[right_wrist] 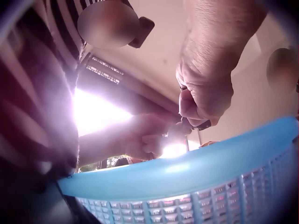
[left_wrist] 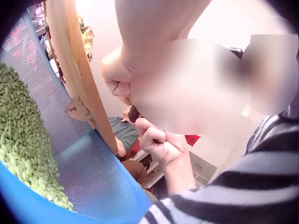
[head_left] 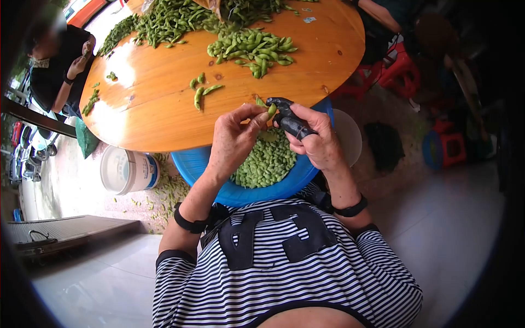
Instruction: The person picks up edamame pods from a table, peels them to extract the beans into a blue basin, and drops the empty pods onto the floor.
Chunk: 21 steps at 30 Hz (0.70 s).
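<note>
My left hand (head_left: pixel 232 143) pinches a green soybean pod (head_left: pixel 272 111) between thumb and fingers, over the near edge of the table. Meeting it from the other side, my right hand (head_left: pixel 322 143) has black wrapping (head_left: pixel 295 127) on its thumb and forefinger, whose tips close on the pod's end. Under both hands is a blue mesh basket (head_left: pixel 188 174) holding many shelled green beans (head_left: pixel 267 163). The left wrist view shows these beans (left_wrist: pixel 23 144) up close beside the basket wall. In the right wrist view, my right hand (right_wrist: pixel 205 100) hangs above the basket rim (right_wrist: pixel 187 175).
On the round wooden table (head_left: pixel 158 117) lie a small pile of pods (head_left: pixel 254 48), a larger heap (head_left: pixel 164 22) and several loose pods (head_left: pixel 200 97). A white bucket (head_left: pixel 123 170) stands on the floor at left, near scattered pods. Another person (head_left: pixel 60 71) sits across at left; red stools (head_left: pixel 402 71) stand right.
</note>
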Available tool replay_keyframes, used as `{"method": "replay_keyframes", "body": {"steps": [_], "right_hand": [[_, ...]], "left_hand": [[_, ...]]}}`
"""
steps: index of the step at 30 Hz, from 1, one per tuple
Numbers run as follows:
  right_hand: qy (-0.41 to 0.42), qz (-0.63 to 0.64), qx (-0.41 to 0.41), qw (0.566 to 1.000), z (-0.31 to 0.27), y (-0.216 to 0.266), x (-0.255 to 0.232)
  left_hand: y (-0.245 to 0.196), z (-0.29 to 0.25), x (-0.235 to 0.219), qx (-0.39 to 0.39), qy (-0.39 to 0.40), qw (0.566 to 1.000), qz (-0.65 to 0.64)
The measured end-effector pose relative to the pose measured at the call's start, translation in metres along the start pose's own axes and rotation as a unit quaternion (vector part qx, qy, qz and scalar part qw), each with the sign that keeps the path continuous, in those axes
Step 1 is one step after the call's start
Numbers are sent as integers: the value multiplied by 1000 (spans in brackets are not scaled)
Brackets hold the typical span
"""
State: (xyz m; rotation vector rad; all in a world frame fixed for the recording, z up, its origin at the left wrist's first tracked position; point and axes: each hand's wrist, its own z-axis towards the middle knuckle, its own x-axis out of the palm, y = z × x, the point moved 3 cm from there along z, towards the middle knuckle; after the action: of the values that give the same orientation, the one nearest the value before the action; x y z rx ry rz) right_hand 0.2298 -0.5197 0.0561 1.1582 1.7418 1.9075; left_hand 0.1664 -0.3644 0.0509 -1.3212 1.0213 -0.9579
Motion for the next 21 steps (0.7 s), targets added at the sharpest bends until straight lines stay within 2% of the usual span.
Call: {"method": "replay_keyframes", "body": {"steps": [2,4,6,8,9,10,11,12,13,14,16,17,18,19,20,21], "right_hand": [[15,-37,8,999,-2,-1,-6],[11,-51,6,999,-3,0,-7],[8,-64,3,998,-3,-1,-7],[-2,-119,-44,992,-1,-1,-7],[-3,-119,-43,992,0,-1,-11],[34,-52,-14,998,1,-3,-14],[70,16,15,997,1,-5,-16],[68,16,15,997,2,-5,-17],[94,110,40,989,3,-5,-17],[119,204,66,969,3,-6,-16],[132,218,66,965,5,-9,-19],[144,232,66,960,6,-10,-20],[144,232,67,960,5,-10,-19],[139,153,41,977,5,-8,-19],[133,74,14,988,4,-5,-18],[134,74,15,988,1,-1,-10]], "left_hand": [[9,2,0,-1,-3,1000,12],[16,6,1,93,-13,996,14],[17,4,3,100,-12,995,9],[8,1,3,108,-10,994,4],[1,-2,3,39,16,998,-41],[0,-4,4,-31,42,995,-86],[2,-3,1,-32,43,995,-86],[7,-2,-1,-67,78,981,-162],[12,0,-1,-101,112,960,-236],[16,1,-2,-101,112,960,-236],[19,2,2,-127,165,910,-359],[19,1,2,-127,164,910,-358],[14,-2,3,-103,150,931,-317],[11,-3,4,-78,135,949,-274],[11,-4,6,-78,133,949,-274],[9,-4,6,-24,100,981,-162]]}}
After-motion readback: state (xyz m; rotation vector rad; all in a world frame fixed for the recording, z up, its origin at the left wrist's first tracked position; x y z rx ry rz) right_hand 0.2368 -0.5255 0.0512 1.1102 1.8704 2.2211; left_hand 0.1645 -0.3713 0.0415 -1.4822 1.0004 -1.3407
